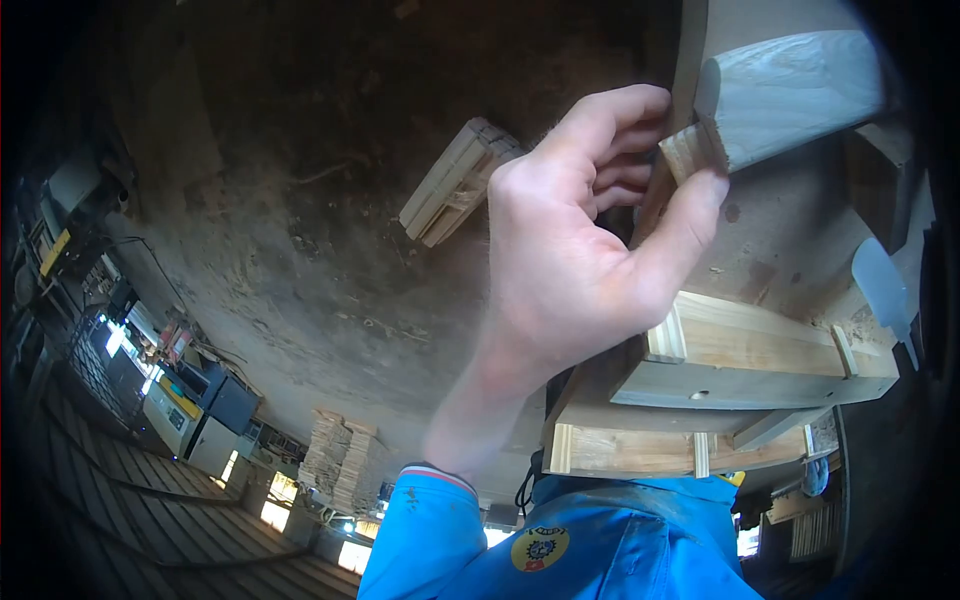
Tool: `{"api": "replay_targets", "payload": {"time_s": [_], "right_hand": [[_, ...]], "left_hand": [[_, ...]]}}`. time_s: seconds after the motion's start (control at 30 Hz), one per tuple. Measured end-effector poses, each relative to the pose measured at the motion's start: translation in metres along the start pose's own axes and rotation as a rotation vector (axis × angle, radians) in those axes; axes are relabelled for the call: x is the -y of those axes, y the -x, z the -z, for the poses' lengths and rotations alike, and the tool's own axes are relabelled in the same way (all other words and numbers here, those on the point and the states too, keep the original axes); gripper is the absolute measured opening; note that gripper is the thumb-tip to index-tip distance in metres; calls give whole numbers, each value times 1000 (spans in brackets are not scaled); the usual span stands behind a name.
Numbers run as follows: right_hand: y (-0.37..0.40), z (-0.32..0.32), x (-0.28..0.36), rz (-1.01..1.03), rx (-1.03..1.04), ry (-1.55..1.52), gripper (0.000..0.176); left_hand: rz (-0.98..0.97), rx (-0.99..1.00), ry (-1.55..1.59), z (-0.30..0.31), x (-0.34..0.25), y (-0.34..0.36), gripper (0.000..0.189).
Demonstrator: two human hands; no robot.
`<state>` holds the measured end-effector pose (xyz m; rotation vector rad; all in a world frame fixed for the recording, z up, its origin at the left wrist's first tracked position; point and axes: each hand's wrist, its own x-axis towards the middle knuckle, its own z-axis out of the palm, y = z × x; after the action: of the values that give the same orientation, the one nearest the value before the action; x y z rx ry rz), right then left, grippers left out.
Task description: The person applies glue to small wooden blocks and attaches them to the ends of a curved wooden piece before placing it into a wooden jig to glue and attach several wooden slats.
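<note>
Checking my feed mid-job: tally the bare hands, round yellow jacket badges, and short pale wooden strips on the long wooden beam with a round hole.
Bare hand: 1
Round yellow jacket badge: 1
Short pale wooden strips: 2
Total: 4

Beam [755, 345] on table [765, 235], near side; block [790, 95] farther back, plank bundle [455, 185] on floor [330, 270] to the left

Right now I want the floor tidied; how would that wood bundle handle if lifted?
The wood bundle looks stiff, its edges being straight. Its flat sides should resist rolling. It may come apart: separate strips show, no tie visible.
</note>
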<state>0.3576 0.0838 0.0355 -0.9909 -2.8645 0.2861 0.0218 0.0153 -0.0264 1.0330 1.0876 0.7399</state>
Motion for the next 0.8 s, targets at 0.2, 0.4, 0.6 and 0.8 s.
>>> {"api": "replay_targets", "payload": {"time_s": [0.2,0.4,0.6,0.8], "right_hand": [[9,6,-12,17,-6,14,25],[-4,12,16,-51,-37,-99,28],[11,2,-7,-16,-43,-37,28],[5,6,5,-47,-55,-100,28]], "left_hand": [[227,59,213,10,-10,-1,50],[258,66,73,5,-19,-5,40],[253,6,59,2,-15,-7,37],[231,-15,89,-1,-13,-5,35]]}}
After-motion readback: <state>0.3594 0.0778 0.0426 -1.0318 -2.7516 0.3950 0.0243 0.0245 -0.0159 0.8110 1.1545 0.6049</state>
